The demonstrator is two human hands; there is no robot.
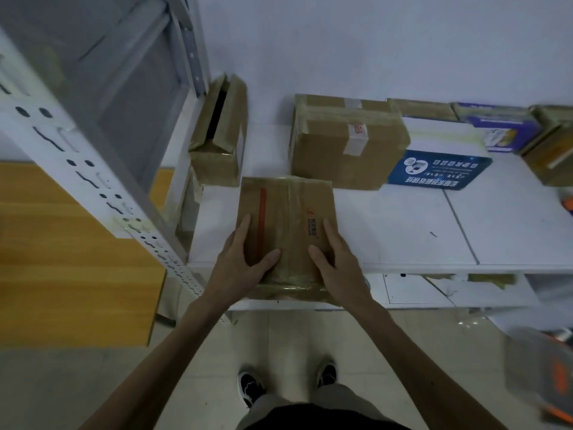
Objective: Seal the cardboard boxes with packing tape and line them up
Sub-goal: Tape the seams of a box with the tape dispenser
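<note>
Fingers (245, 226) straight, flat against both flanks of taped box (286, 218), thumbs on top; left hand (242, 262), right hand (338, 262) equally near; box nearer person than large sealed box (347, 141), offset left; long axis points away from person; likely forward push into line.

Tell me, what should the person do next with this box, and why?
Probably slide the taped box back into line beside the sealed box. Tape already covers its top, and the left hand and right hand flank it at the table's front edge.
</note>
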